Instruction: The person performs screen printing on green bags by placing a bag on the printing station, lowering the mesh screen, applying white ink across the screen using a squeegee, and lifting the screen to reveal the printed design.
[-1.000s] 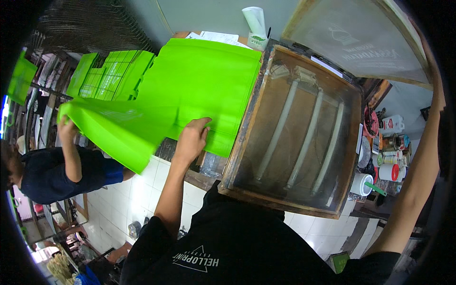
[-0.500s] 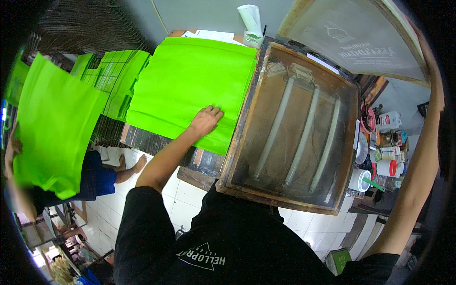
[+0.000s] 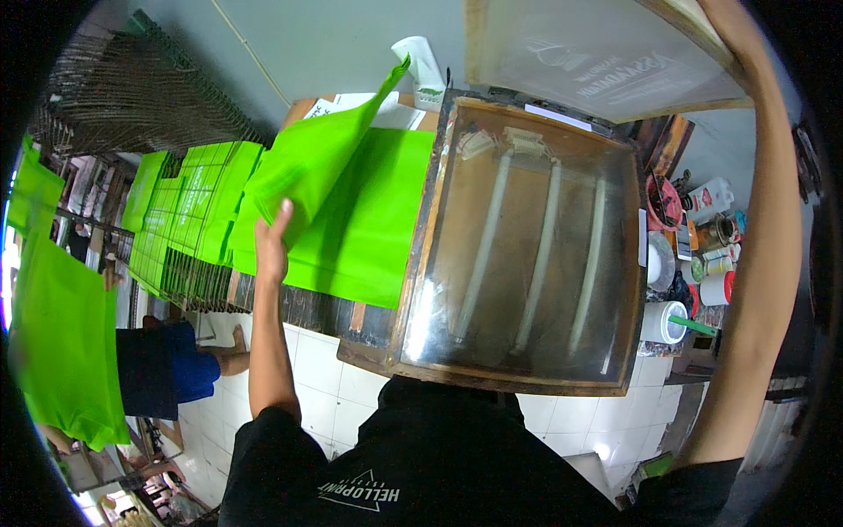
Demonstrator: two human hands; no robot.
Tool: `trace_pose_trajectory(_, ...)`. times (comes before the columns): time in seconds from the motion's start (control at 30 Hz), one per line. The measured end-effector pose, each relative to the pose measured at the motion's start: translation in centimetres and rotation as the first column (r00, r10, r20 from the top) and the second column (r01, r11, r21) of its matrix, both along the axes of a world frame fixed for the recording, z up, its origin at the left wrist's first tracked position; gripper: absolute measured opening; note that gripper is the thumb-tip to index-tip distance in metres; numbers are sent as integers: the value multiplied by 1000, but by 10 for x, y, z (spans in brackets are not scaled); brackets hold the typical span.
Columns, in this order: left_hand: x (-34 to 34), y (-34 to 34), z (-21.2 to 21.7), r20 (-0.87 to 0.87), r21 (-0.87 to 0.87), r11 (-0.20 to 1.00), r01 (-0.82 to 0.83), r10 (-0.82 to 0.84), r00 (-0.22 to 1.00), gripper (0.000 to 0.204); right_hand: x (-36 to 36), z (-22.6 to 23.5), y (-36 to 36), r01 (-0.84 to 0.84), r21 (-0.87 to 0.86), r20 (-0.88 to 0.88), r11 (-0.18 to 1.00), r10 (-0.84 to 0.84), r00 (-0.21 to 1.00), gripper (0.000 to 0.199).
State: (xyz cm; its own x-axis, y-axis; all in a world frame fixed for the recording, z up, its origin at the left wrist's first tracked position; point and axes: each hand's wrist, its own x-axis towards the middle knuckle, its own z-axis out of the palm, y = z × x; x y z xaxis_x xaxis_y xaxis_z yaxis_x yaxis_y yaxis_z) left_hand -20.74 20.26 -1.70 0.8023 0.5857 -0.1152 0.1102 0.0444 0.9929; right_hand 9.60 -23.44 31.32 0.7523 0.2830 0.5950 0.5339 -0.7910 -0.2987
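Head view: green bag in left hand, apparently lifted.

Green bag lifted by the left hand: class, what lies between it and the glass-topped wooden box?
In the head view, more flat green bags lie between the lifted bag, held by the left hand, and the glass-topped box.

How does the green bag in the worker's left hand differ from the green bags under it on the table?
The lifted bag is raised and tilted, one corner pointing up; the stacked bags lie flat. The left hand grips the lifted bag; nothing touches the stacked bags' open surface. The lifted bag bends; the stacked bags look smooth. Both are the same bright green.
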Motion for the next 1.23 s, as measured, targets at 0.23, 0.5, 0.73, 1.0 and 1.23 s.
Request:
trace_pose_trajectory(0.23,-22,-212,-47,-444,762,104,640,-635,632,73,13,6,1,-46,-44,88,998,50,995,42)
trace_pose_trajectory(0.5,-20,-363,-54,-430,765,-37,643,-773,467,82,17,4,-11,-170,-115,113,979,183,977,51)
trace_pose_trajectory(0.73,22,-423,-63,-409,808,-43,588,-759,507,80,16,-1,-12,-176,-92,148,980,188,971,48)
trace_pose_trajectory(1.0,111,-448,-31,-337,713,108,693,-813,474,74,12,0,-26,-193,-130,155,973,212,965,41)
trace_pose_trajectory(1.23,324,-433,-25,-728,641,-64,765,-368,579,99,35,3,-13,-158,-111,148,981,174,974,38)
